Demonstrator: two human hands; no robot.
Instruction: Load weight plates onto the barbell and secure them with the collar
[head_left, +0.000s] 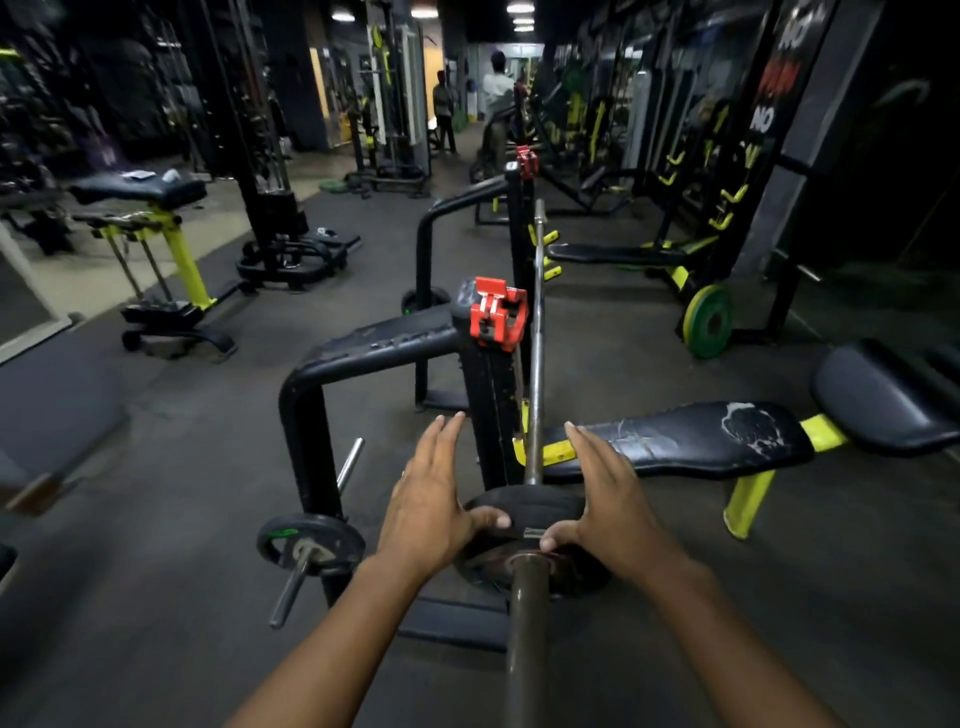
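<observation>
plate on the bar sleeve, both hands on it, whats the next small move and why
Probably push the plate further along the barbell with the left hand and right hand; the red collar sits unused on the rack upright.

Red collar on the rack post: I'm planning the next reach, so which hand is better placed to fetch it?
Probably the left hand. The red collar sits on the rack post, up and left of the barbell; the right hand would have to cross over it. Both rest on the plate.
</observation>
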